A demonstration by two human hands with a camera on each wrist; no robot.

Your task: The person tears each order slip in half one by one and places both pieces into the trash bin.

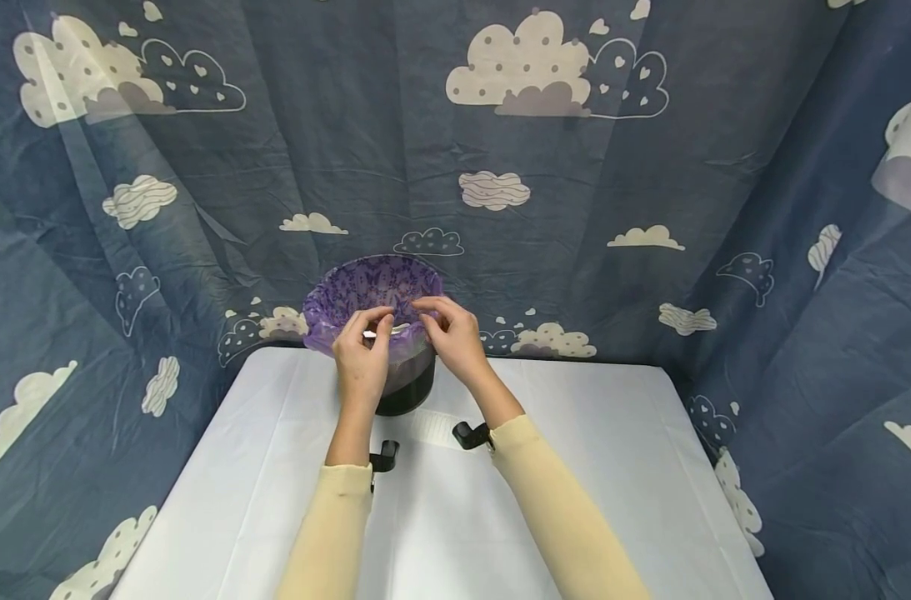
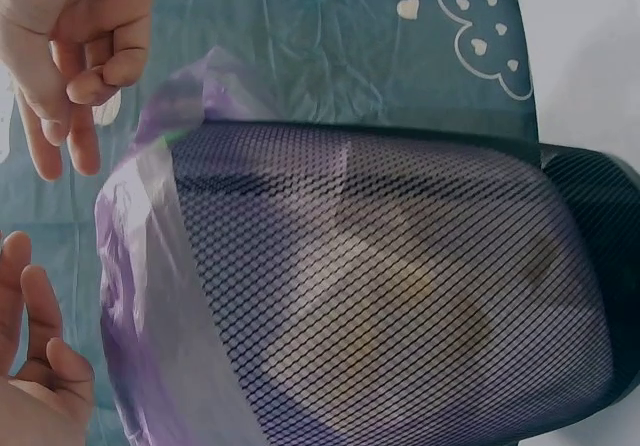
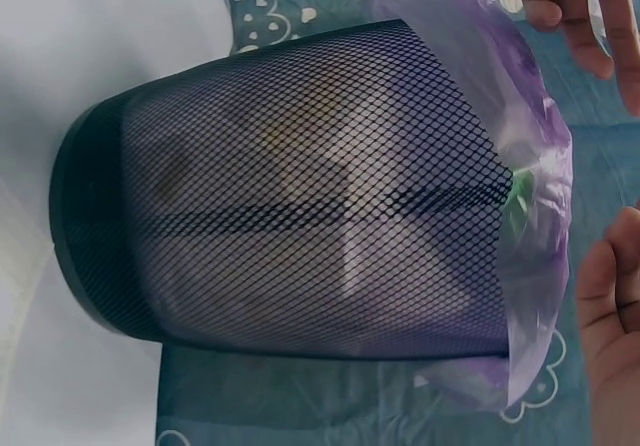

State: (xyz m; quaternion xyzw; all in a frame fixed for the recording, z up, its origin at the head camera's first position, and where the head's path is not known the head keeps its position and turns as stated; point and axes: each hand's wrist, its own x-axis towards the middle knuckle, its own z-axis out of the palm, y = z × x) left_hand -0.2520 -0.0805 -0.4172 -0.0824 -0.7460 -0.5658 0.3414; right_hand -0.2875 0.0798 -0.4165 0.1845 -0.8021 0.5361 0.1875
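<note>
A black mesh wastebasket [image 2: 400, 296] stands upright at the table's back edge. A thin purple bag [image 1: 365, 287] lines it, folded over the rim. Crumpled pale contents, too blurred to name, show through the mesh. My left hand [image 1: 361, 354] is raised near the front left of the rim, its fingers loosely bent. Facing it, my right hand [image 1: 458, 342] is at the front right with fingers bent toward the left. Both wrist views show a gap between the hands and the bag, and nothing visible in either hand. A green spot [image 3: 518, 201] shows at the bag's folded edge.
A white-covered table [image 1: 575, 467] lies beneath the basket and forearms. A dark blue curtain [image 1: 372, 158] with cloud prints hangs close behind the basket and along both sides. Black wrist mounts [image 1: 470, 435] jut inward from the sleeves.
</note>
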